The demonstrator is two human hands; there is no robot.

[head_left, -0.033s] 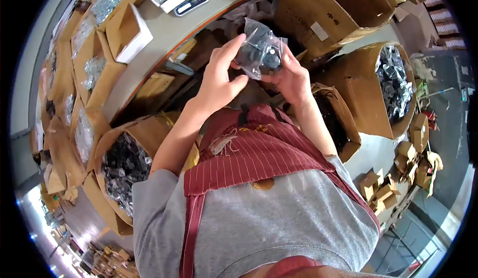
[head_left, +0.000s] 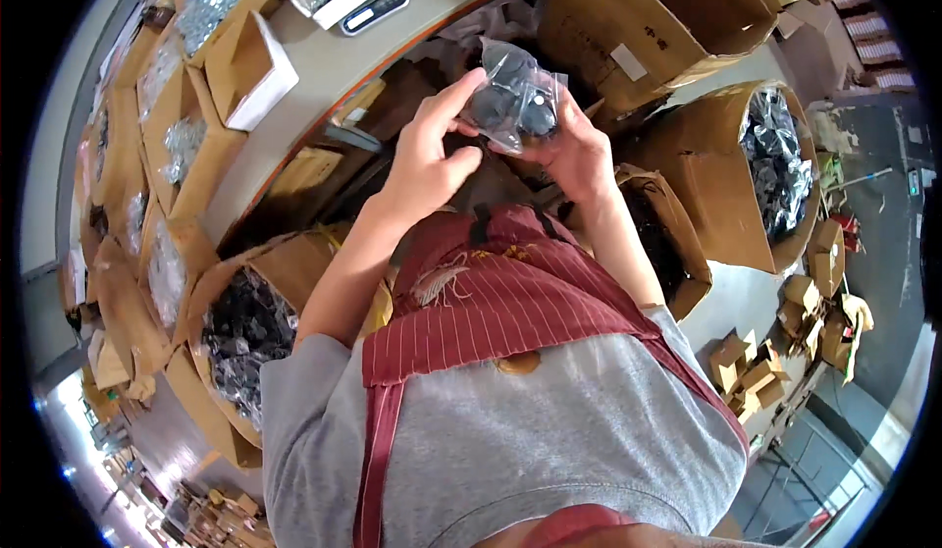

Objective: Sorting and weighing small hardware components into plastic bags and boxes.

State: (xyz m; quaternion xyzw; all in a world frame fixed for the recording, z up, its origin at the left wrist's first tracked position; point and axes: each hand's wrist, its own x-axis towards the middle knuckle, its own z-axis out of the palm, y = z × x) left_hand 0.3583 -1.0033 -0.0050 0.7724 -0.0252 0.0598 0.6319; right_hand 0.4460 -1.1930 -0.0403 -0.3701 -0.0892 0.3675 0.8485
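Clear bag [head_left: 512, 104]: upper centre; likely light, slippery; pinch edges.
Your right hand [head_left: 579, 158]: holds it.
Left hand [head_left: 428, 156]: hold unclear.

Lower-left glare, dark curved fisheye rim

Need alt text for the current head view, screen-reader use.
A person's right hand holds a clear plastic bag of dark rounded parts, the left hand at its other side. The person wears a maroon pinstriped apron over a grey T-shirt. Around them are open cardboard boxes and a grey table.
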